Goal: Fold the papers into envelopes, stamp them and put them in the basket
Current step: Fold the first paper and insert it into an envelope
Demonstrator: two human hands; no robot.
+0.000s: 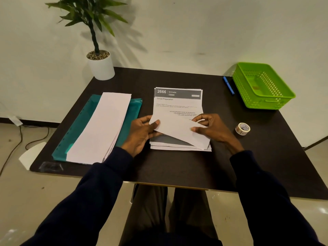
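Fingers [198, 119] of the right hand [215, 129] are pinched on the right edge of a folded sheet [179, 128] at the centre of the frame, thumb under and fingertips over, while the left hand [142, 134] is clamped on the sheet's left edge with the thumb laid flat on top. In the head view, the only one supplied, the sheet is held tilted just above a stack of printed papers [177, 103] resting on the dark counter [177, 166]; its lower flap is turned up over the printed face, so the fold is judged to be only partly made.

The sheet is thin office paper, and it can be expected to be very light, limp and easily creased in the wrong place. A grip at the two side edges, as seen, is judged best, with the crease pressed against the stack beneath. Loose sheets under it may slide.

At left of centre a second pile of long white folded papers [103, 126] is seen lying on a teal plastic folder [83, 125]. A roll of tape [242, 128] sits near the right hand, well apart from the stack. In the upper right a green basket [276, 98] stands at the counter's corner with a blue pen [229, 85] just beside it; only a small unclear item shows inside. A potted plant [100, 64] occupies the upper left corner of the counter.
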